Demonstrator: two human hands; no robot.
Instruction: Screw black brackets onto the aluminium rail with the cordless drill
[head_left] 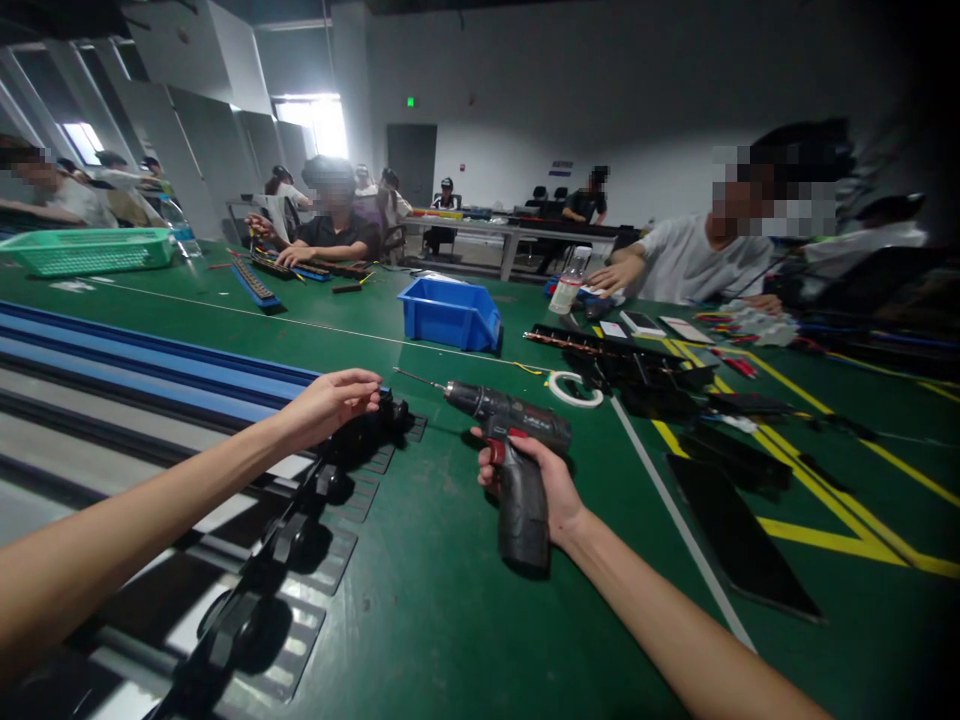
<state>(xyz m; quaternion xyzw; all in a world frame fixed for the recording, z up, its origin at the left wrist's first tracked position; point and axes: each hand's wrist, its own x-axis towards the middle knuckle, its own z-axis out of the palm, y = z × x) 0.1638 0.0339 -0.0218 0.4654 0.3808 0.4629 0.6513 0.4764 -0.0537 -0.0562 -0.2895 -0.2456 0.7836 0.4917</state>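
Note:
My right hand (551,480) grips the handle of a black and red cordless drill (517,420). Its long thin bit points left, towards the end of the rails. My left hand (337,402) is over the far end of the long blue and grey rails (225,375), with its fingers drawn together by a black end fitting (394,408). Whatever its fingertips hold, if anything, is hidden. Along the rail ends runs a row of black round fittings (296,540), with slotted grey plates (289,645) beside them on the green table (420,600).
Beyond the drill stands a blue bin (450,315), with a white ring (575,390) to its right. Black panels (742,530) and a clear bottle (570,280) are on the right. A green basket (90,252) is far left. Co-workers sit across the table.

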